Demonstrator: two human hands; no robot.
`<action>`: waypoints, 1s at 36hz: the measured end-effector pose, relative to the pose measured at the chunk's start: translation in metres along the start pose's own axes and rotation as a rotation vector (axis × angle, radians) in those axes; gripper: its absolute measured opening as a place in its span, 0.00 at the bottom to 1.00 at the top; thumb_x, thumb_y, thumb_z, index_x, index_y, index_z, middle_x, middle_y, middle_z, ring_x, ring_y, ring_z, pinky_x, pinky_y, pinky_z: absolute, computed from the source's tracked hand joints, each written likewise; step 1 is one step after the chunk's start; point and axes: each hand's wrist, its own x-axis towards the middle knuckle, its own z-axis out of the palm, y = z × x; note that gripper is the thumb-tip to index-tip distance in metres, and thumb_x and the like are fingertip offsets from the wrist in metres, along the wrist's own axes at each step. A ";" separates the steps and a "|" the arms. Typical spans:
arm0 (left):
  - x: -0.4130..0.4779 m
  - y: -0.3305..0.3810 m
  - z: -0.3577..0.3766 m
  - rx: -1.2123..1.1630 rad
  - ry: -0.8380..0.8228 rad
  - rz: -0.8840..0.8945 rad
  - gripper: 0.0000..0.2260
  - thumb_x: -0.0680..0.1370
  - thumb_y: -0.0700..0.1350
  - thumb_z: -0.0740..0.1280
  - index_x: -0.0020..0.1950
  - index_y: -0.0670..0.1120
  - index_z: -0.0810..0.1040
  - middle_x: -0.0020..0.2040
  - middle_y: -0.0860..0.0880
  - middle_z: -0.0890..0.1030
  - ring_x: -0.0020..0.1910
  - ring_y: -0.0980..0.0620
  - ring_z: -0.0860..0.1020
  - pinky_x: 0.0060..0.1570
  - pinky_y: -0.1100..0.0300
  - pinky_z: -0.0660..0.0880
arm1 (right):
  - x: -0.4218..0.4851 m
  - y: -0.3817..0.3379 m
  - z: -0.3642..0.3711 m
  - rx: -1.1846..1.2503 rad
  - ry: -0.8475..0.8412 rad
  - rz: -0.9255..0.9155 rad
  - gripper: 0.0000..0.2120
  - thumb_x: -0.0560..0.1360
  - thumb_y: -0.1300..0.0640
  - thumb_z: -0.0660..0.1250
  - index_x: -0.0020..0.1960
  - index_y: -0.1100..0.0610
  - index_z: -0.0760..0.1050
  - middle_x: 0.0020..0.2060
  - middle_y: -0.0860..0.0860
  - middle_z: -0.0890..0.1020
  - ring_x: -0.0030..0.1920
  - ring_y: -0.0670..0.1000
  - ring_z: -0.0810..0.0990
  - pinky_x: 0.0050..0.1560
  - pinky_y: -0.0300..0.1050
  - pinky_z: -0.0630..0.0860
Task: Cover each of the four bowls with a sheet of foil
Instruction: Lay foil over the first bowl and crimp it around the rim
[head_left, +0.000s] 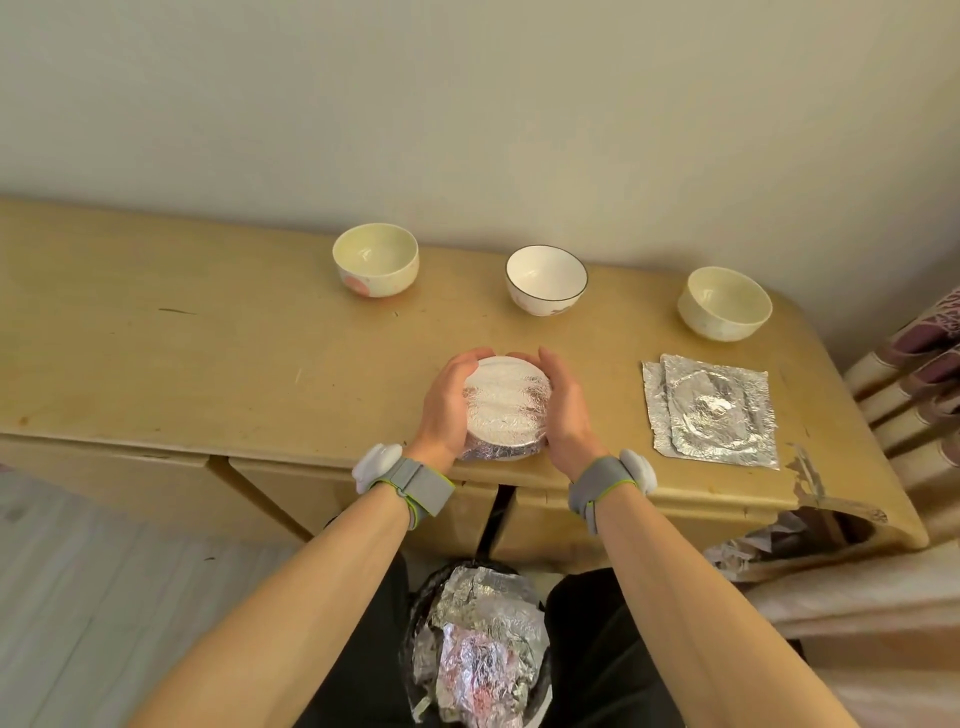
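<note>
Foil-wrapped round ceramic bowl (505, 410): thin silver sheet, tears easily, so press gently.
Your left hand (448, 402) at 9 o'clock and right hand (563, 410) at 3 cup its sides, fingers curled around the rim.

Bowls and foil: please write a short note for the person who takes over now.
Left hand and right hand: both cupped around the foil-covered bowl at the desk's front edge, pressing the foil down its sides.
Done: that one bowl, nearly.
Left: three open bowls along the wall: pink-patterned bowl, dark-rimmed bowl, plain cream bowl.
Spare foil sheets lie stacked to the right of the hands.
</note>
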 end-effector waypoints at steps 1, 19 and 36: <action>-0.001 0.001 0.001 -0.036 0.000 -0.023 0.22 0.73 0.54 0.63 0.60 0.45 0.81 0.61 0.40 0.81 0.62 0.40 0.78 0.65 0.42 0.71 | 0.000 0.001 -0.001 0.007 -0.012 0.013 0.23 0.80 0.42 0.58 0.60 0.58 0.81 0.55 0.61 0.85 0.59 0.63 0.82 0.63 0.63 0.76; -0.005 0.019 -0.034 0.196 0.198 -0.154 0.09 0.81 0.46 0.59 0.52 0.44 0.76 0.51 0.41 0.79 0.40 0.47 0.78 0.40 0.57 0.73 | -0.012 -0.004 -0.024 -0.081 0.141 0.043 0.22 0.84 0.44 0.55 0.67 0.60 0.72 0.60 0.55 0.80 0.57 0.52 0.79 0.50 0.43 0.76; -0.020 0.032 -0.020 -0.083 0.210 -0.406 0.21 0.81 0.56 0.61 0.64 0.40 0.72 0.45 0.42 0.76 0.46 0.43 0.77 0.54 0.50 0.75 | -0.050 -0.012 -0.025 -0.367 0.154 0.080 0.16 0.83 0.45 0.53 0.59 0.57 0.66 0.48 0.60 0.80 0.44 0.58 0.83 0.43 0.50 0.82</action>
